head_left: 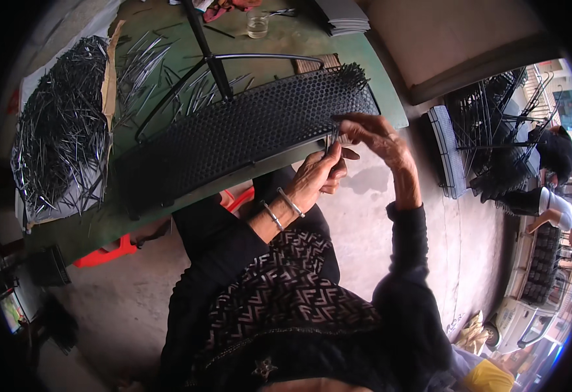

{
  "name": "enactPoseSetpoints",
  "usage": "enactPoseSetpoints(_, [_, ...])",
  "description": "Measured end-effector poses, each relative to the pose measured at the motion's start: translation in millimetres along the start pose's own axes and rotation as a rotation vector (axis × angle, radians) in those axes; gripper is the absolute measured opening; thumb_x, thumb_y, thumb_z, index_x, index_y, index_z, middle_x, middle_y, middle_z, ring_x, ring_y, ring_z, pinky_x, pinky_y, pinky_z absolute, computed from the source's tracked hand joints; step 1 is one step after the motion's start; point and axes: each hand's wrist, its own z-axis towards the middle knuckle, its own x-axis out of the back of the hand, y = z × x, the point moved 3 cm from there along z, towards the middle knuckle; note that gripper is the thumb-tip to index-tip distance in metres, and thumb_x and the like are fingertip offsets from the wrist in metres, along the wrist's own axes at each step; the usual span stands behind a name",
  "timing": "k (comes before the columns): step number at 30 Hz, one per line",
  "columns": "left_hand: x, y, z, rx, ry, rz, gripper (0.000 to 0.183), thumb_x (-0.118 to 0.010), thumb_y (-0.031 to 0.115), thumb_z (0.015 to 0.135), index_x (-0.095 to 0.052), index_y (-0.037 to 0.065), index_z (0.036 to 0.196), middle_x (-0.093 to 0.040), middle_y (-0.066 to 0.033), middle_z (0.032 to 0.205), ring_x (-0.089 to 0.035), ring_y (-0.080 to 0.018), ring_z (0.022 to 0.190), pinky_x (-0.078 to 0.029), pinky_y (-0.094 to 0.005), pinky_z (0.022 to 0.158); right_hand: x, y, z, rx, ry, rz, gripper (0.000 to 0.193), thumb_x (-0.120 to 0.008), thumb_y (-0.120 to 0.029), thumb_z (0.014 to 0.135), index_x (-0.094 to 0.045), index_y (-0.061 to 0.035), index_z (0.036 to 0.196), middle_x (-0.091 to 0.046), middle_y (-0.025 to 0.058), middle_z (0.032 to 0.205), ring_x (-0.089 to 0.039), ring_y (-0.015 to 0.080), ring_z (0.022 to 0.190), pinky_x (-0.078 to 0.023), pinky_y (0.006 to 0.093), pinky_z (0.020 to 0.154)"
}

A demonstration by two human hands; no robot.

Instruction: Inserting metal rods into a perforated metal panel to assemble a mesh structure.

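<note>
Black long-sleeved top. Left sleeve ends partway up the forearm, fabric creased. Right sleeve also black, short of the wrist, bunched at the cuff. Left hand bare, two silver-coloured bangles at that wrist: front bangle, rear bangle, both plain narrow bands. Right hand bare. Belly panel black, repeating angular light brown-grey print. Thin beaded-looking trim along the panel's chest-side edge. Star-shaped ornament on chest, metallic-looking. Trousers dark, details lost in shadow.
</note>
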Motion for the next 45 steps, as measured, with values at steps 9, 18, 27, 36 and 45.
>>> enactPoseSetpoints(9, [-5,-6,4,0.072,-0.008,0.047,0.058,-0.042,0.055,0.097,-0.054,0.003,0.12,-0.04,0.0059,0.071,-0.023,-0.0021,0.052,-0.022,-0.0179,0.047,-6,7,-15,-0.022,-0.014,0.211,0.023,-0.066,-0.022,0.089,-0.066,0.0007,0.094,-0.065,0.0039,0.08,-0.059,0.0115,0.074,-0.047,0.0255,0.068])
enactPoseSetpoints(18, [2,-14,1,0.159,0.046,-0.011,0.054,-0.038,0.051,0.1,-0.055,0.003,0.121,-0.053,-0.0017,0.074,-0.024,-0.0022,0.048,-0.023,-0.0184,0.046,59,3,5,0.328,0.892,-0.115,0.015,-0.057,-0.011,0.094,-0.064,0.0015,0.099,-0.069,0.0075,0.085,-0.068,0.0142,0.068,-0.052,0.0246,0.061])
enactPoseSetpoints(27, [3,-21,-1,0.167,0.021,-0.017,0.053,-0.036,0.049,0.101,-0.055,0.003,0.12,-0.05,-0.0001,0.073,-0.023,-0.0026,0.049,-0.023,-0.0179,0.046,58,7,32,0.36,0.885,-0.114,0.009,-0.056,-0.006,0.092,-0.061,0.0012,0.094,-0.069,0.0104,0.083,-0.067,0.0161,0.061,-0.049,0.0275,0.054])
enactPoseSetpoints(36, [3,-25,-3,0.173,0.037,-0.042,0.05,-0.038,0.048,0.101,-0.055,0.003,0.116,-0.051,-0.0003,0.073,-0.023,-0.0019,0.048,-0.021,-0.0175,0.045,60,21,33,0.386,0.782,-0.065,0.015,-0.058,-0.012,0.093,-0.064,-0.0014,0.102,-0.07,0.0062,0.086,-0.066,0.0122,0.069,-0.05,0.026,0.065])
enactPoseSetpoints(45, [9,-20,-6,0.179,0.1,-0.058,0.035,-0.046,0.035,0.101,-0.057,0.004,0.112,-0.054,-0.0004,0.075,-0.026,-0.0008,0.048,-0.022,-0.0171,0.044,59,19,35,0.378,0.762,-0.277,0.011,-0.058,-0.009,0.092,-0.064,-0.0043,0.1,-0.071,0.007,0.088,-0.067,0.013,0.074,-0.05,0.0261,0.068])
